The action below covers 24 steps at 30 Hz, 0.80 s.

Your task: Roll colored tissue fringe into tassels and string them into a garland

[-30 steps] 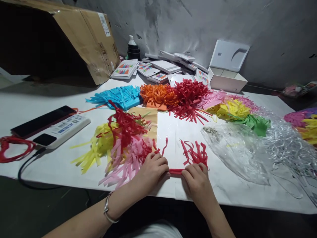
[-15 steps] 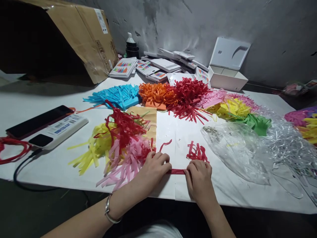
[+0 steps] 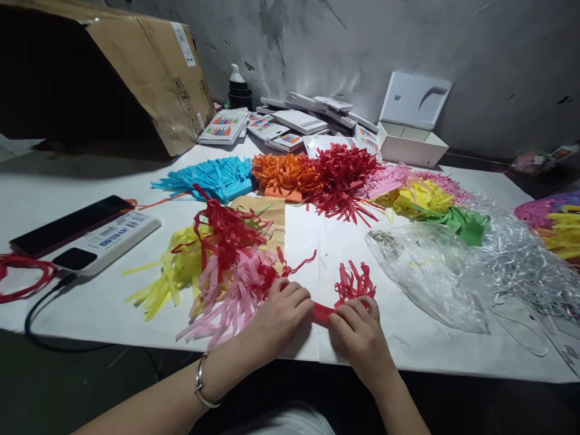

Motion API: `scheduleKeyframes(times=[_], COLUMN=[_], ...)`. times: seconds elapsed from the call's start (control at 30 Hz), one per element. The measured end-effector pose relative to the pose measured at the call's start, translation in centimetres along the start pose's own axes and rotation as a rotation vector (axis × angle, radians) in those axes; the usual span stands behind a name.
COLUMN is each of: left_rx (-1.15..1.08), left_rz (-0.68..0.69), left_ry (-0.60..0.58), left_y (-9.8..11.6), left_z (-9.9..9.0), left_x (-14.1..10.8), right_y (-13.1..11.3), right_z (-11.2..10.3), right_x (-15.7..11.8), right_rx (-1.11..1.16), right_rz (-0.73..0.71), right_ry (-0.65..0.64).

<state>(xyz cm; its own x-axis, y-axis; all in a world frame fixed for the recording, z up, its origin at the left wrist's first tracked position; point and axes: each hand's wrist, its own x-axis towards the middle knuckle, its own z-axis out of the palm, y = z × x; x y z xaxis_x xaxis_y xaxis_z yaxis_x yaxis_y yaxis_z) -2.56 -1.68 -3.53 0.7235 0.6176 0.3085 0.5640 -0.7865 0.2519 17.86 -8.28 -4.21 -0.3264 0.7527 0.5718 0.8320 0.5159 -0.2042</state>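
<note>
Near the table's front edge, a red tissue paper tassel (image 3: 322, 313) stretches between my two hands, its middle rolled into a narrow band. My left hand (image 3: 287, 309) is closed around one side, and red fringe sticks out beyond it. The other side is pinched in my right hand (image 3: 360, 326), with cut red strips (image 3: 354, 281) fanning out above the fingers. Both fingertips are partly hidden by the hands. To the left of my left hand lie a pink tassel (image 3: 238, 296), a red tassel (image 3: 226, 232) and a yellow tassel (image 3: 181, 260).
Blue fringe (image 3: 208, 175), orange fringe (image 3: 285, 172) and red fringe (image 3: 347, 169) line the back. A clear plastic bag (image 3: 430, 275) and silver tinsel (image 3: 512, 260) lie right. At left are a phone (image 3: 67, 223) and white device (image 3: 109, 241). Behind stand flat boxes (image 3: 299, 119) and a carton (image 3: 154, 78).
My right hand has shifted slightly left and down, closer to my left hand. The red band between them now sags and looks thicker, and the right fringe has spread upward.
</note>
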Motion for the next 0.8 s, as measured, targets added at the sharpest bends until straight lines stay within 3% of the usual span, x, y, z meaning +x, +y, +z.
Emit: scheduleKeyframes(times=[0.13,0.43,0.8], left_rx=[0.036,0.077,0.057], left_rz=[-0.052,-0.019,-0.078], left_ry=[-0.046,-0.052,-0.039], left_y=[0.1,0.0,-0.8], left_z=[-0.6,-0.2,-0.3], left_x=[-0.3,0.1,-0.3], right_y=[-0.1,0.0,0.3], right_z=[0.0,-0.1,0.2], right_x=[-0.4,-0.5,-0.2], right_rx=[-0.047,-0.049,-0.016], right_rz=[-0.022,-0.031,0.159], right_ry=[-0.017,-0.003,-0.083])
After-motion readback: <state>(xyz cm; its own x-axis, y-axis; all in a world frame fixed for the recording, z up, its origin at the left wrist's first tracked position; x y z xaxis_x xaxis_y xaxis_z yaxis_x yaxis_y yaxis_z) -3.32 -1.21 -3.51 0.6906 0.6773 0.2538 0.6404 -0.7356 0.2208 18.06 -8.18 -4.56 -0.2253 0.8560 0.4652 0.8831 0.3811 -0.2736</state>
